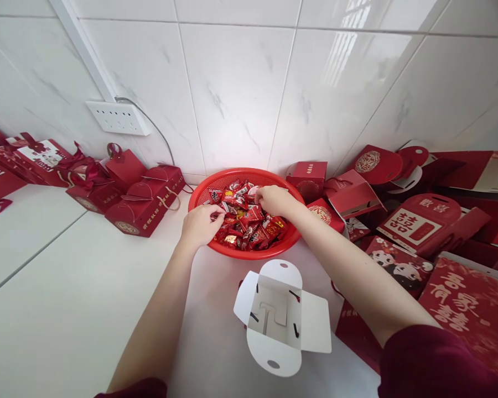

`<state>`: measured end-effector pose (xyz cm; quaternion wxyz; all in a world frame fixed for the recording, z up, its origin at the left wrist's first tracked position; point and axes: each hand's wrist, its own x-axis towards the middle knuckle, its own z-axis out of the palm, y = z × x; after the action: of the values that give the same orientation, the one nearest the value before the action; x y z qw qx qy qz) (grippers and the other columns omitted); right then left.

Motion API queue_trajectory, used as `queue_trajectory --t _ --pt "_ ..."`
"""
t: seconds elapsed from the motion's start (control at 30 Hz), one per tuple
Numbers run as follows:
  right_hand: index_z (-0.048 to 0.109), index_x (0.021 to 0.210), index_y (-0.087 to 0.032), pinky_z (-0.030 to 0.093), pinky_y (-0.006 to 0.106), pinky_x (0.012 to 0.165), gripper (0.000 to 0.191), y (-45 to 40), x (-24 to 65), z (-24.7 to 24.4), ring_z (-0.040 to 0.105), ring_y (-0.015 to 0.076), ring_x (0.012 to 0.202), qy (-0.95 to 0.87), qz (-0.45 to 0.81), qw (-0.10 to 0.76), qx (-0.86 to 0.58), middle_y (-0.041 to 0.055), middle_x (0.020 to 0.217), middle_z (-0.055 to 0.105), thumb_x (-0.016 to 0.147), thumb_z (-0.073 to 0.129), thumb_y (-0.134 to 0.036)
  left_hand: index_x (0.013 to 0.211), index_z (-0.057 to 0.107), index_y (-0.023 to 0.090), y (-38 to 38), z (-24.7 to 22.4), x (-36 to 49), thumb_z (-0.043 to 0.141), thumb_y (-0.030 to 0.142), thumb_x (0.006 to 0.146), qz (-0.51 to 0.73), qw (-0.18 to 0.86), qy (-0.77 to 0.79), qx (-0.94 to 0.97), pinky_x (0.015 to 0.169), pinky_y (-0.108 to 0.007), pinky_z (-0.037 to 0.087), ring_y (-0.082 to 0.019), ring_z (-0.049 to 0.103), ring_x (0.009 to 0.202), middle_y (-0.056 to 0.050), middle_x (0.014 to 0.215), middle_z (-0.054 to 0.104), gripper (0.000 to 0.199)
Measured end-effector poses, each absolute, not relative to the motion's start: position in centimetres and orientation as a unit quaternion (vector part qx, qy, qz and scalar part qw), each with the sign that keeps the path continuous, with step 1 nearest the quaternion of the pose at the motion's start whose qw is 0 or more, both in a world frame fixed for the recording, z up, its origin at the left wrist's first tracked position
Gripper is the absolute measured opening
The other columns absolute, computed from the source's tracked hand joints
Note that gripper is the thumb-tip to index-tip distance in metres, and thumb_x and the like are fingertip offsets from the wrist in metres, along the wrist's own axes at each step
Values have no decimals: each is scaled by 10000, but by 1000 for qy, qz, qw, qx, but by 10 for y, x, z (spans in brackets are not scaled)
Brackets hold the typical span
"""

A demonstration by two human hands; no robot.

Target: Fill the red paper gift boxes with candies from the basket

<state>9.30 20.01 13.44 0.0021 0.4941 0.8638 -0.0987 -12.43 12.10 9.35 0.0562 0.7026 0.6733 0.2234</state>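
Note:
A red plastic basket (pixel 249 255) against the tiled wall holds many wrapped candies (pixel 251 218), mostly red. Over its left rim is my left hand (pixel 202 224), thumb and fingertips pinched together at the candies; what they hold, if anything, is too small to name. My right hand (pixel 273 200) reaches in from the right, fingers bent down and closed among the candies, their tips hidden. In front of the basket stands an open box (pixel 274 318), its white flaps spread outward and no candy visible inside.
Closed red gift boxes (pixel 145 207) stand at the left by the wall, below a power strip (pixel 118 118) with a cable. Many red boxes (pixel 427 226), some folded open, are piled on the right, partly under my right arm.

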Motion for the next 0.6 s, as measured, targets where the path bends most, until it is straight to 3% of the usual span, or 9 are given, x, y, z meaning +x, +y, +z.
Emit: queue_trajectory --t 0.17,0.27,0.37,0.43,0.6 --pt "732 1024 -239 463 184 824 308 186 82 124 665 157 983 919 -151 106 349 12 1092 734 806 585 -79 921 741 312 121 94 -123 536 366 861 215 63 676 703 760 -333 482 -239 677 904 29 1000 755 220" --pt "702 1143 -218 483 291 873 412 176 72 115 655 242 1024 920 -142 166 325 75 1121 721 738 693 -142 924 735 309 121 95 -123 531 358 859 212 63 676 703 757 -332 475 -239 675 910 30 999 755 220" --pt "595 1311 -173 412 459 1018 599 169 64 107 524 343 1236 915 -106 181 345 158 1275 638 727 725 -195 927 734 312 121 95 -123 527 365 860 214 64 675 703 753 -334 474 -240 674 906 32 999 755 223" --pt "553 1353 -179 392 498 1039 638 166 61 104 456 359 1303 911 -93 184 358 167 1333 594 740 725 -222 926 737 313 121 95 -122 533 371 858 217 66 675 702 757 -337 477 -239 675 885 31 986 756 223" --pt "690 1115 -158 492 401 888 364 161 67 108 642 320 1067 896 -82 176 399 164 1129 693 753 713 -181 899 746 306 120 95 -122 559 373 850 241 75 670 698 790 -351 492 -245 676 871 21 969 760 205"
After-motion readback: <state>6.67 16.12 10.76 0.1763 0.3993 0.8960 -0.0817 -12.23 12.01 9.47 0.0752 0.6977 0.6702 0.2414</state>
